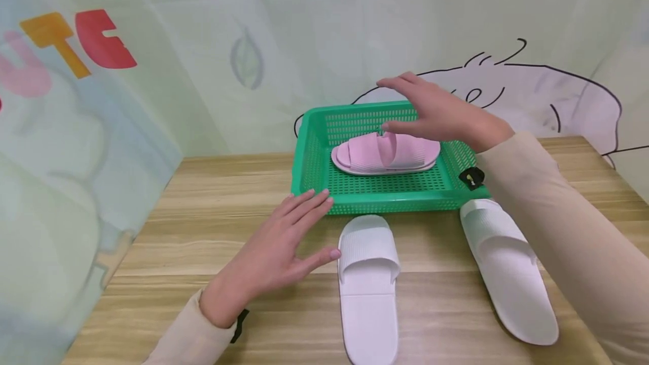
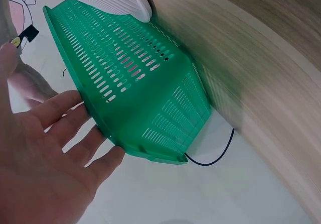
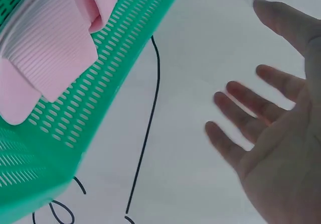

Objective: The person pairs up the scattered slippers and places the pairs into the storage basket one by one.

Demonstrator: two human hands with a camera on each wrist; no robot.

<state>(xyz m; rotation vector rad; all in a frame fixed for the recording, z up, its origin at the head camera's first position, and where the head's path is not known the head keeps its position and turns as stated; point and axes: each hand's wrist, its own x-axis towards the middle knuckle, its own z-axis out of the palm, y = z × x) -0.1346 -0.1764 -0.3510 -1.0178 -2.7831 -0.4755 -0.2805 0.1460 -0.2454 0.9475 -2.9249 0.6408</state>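
Pink slippers [image 1: 380,154] lie sideways in a green slotted basket [image 1: 385,205] at the back of the table. My right hand [image 1: 431,107] is raised over the basket's right part, fingers spread and holding nothing; the right wrist view shows its palm beside the basket wall. My left hand [image 1: 281,246] hovers by the basket's front left corner with straight fingers, fingertips close to the rim in the left wrist view. Its thumb points at a white slipper [image 1: 369,297] lying in front of the basket. Another white slipper [image 1: 509,275] lies to the right, partly behind my right sleeve.
The wooden table [image 1: 228,201] runs back to a printed cloth backdrop [image 1: 213,72] with letters and line drawings. Cloth hangs along the left side too. The basket stands near the table's back edge.
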